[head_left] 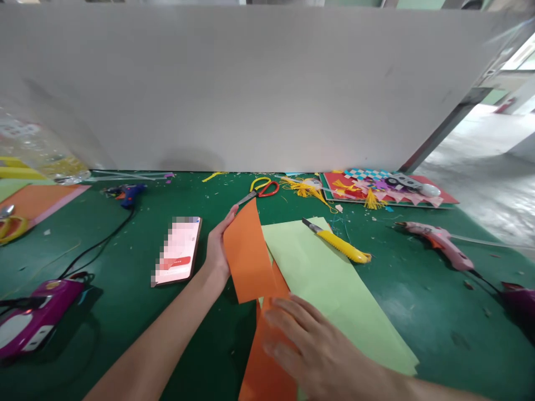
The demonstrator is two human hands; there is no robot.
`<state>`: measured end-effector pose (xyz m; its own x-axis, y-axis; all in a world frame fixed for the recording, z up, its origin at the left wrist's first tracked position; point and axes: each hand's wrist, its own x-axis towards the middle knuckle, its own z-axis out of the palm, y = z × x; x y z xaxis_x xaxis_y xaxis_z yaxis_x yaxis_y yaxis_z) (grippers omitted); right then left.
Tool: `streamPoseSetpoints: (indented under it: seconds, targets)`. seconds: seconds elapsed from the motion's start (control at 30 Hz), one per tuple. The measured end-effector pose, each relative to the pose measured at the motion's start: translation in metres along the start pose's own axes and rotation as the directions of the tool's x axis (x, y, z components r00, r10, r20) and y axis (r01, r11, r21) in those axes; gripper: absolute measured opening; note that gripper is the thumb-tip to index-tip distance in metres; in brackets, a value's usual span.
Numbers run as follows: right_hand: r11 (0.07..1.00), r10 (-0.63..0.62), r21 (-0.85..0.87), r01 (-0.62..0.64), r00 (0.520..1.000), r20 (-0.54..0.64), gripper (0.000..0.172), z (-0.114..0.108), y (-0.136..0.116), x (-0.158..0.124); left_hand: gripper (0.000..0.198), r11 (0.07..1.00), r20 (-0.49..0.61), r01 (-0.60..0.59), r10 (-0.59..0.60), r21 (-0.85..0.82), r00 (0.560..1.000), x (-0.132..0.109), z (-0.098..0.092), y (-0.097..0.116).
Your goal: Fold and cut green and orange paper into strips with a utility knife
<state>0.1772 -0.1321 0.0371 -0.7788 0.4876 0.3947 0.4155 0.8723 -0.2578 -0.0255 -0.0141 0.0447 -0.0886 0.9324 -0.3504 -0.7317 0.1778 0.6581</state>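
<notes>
My left hand (220, 240) grips the left edge of an orange sheet of paper (248, 259), held tilted above the table with its thumb behind the sheet. More orange paper (267, 365) lies below it; whether the two are one piece I cannot tell. Over this lower part is my right hand (311, 340), its fingers slightly blurred, stretched out and apart. Pale green paper (334, 301) lies to the right, partly under the orange. A yellow utility knife (340, 245) rests on the green paper. Beyond my left hand lie scissors (267, 188) with red and yellow handles.
A smartphone (179, 250) lies left of my hand. Farther left are a blue glue gun (131, 195), a purple power strip (45, 312) and cords. A pink glue gun (443, 242) lies right. Decorated red card (443, 192) sits by the grey partition (251, 89).
</notes>
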Motion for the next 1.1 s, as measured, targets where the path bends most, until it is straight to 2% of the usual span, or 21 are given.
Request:
streamPoseSetpoints:
  seconds: [0.03,0.13,0.23,0.37,0.5,0.6,0.67,0.73,0.83,0.9,0.93,1.0,1.1]
  targets:
    - [0.999,-0.020,-0.047,0.022,0.999,0.050,0.027,0.007,0.002,0.000,0.050,1.000,-0.006,0.000,0.000,-0.002,1.000,0.001,0.000,0.001]
    - [0.997,-0.040,-0.058,0.046,0.995,0.091,0.038,0.024,0.000,-0.008,0.050,1.000,-0.019,0.016,-0.016,-0.015,1.000,0.002,-0.001,0.004]
    - [0.998,-0.048,-0.039,0.051,0.996,0.073,0.035,0.029,-0.002,-0.016,0.049,0.999,-0.026,0.044,-0.045,-0.022,0.999,0.003,-0.001,0.004]
    - [0.992,-0.088,-0.084,0.090,0.996,0.018,0.029,0.035,0.000,-0.021,0.047,0.997,-0.044,0.067,-0.069,-0.044,0.997,0.003,0.001,0.004]
    - [0.983,-0.113,-0.150,0.102,0.991,-0.071,0.030,0.054,-0.005,-0.026,0.045,0.990,-0.070,0.117,-0.123,-0.072,0.990,0.002,0.005,0.005]
    - [0.980,-0.109,-0.182,0.077,0.979,-0.172,0.025,0.066,-0.009,-0.029,0.044,0.991,-0.077,0.110,-0.116,-0.079,0.990,0.002,0.006,0.005]
    - [0.981,-0.112,-0.180,0.069,0.965,-0.238,0.023,0.068,-0.009,-0.028,0.043,0.993,-0.089,0.089,-0.095,-0.072,0.991,0.003,0.006,0.005]
    - [0.982,-0.144,-0.159,0.105,0.956,-0.255,0.023,0.063,-0.006,-0.026,0.042,0.995,-0.098,0.072,-0.078,-0.062,0.992,0.003,0.006,0.005]
    - [0.971,-0.237,-0.064,0.229,0.958,-0.159,0.028,0.048,0.001,-0.023,0.041,0.997,-0.096,0.060,-0.065,-0.051,0.993,0.003,0.006,0.006]
    - [0.948,-0.308,0.078,0.309,0.951,-0.026,0.034,0.035,0.005,-0.020,0.040,0.997,-0.091,0.061,-0.066,-0.055,0.994,0.003,0.006,0.006]
    - [0.939,-0.316,0.155,0.308,0.948,0.029,0.034,0.028,0.007,-0.018,0.040,0.997,-0.089,0.061,-0.066,-0.057,0.994,0.003,0.006,0.006]
    - [0.932,-0.272,0.283,0.226,0.953,0.135,0.028,0.013,0.009,-0.014,0.040,0.997,-0.086,0.056,-0.061,-0.061,0.994,0.003,0.007,0.006]
    - [0.893,-0.267,0.430,0.134,0.926,0.266,0.018,-0.010,0.012,-0.007,0.040,0.996,-0.090,0.059,-0.065,-0.070,0.994,0.002,0.007,0.007]
